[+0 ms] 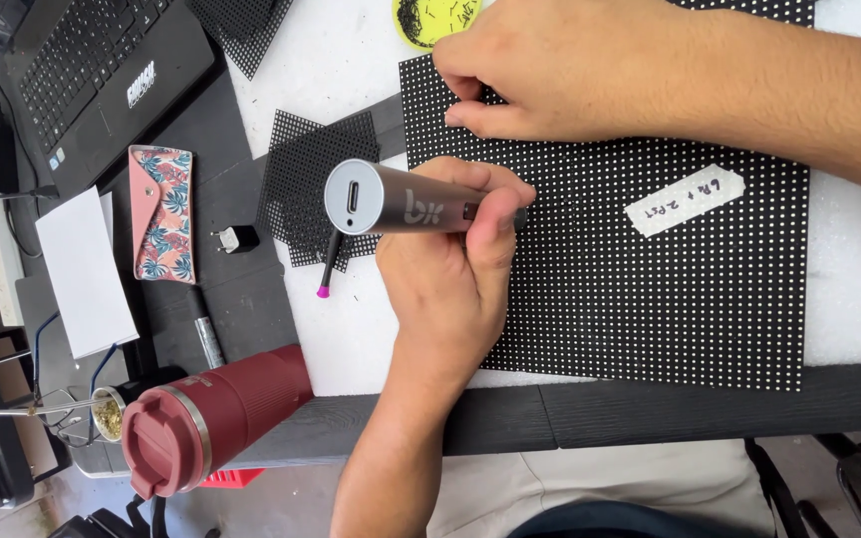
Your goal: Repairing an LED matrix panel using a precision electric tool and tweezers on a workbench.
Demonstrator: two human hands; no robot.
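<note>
Smooth grey metal pen tool point(406, 202) in left hand point(450, 269), dotted black panel point(650, 289)

Grey metal pen-shaped tool point(421, 204): cylindrical, lying near horizontal, its flat rear end with a slot port facing left, its tip hidden. Black dotted panel point(650, 289): rectangular, lying flat on white foam, covered in a white-dot grid, bearing a white label.

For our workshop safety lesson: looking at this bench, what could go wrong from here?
1. The left hand works a grey pen tool on the dotted panel, close to the right hand pressing it; a slip might hit those fingers.
2. The red tumbler lies at the table edge; a nudge could roll it off.
</note>
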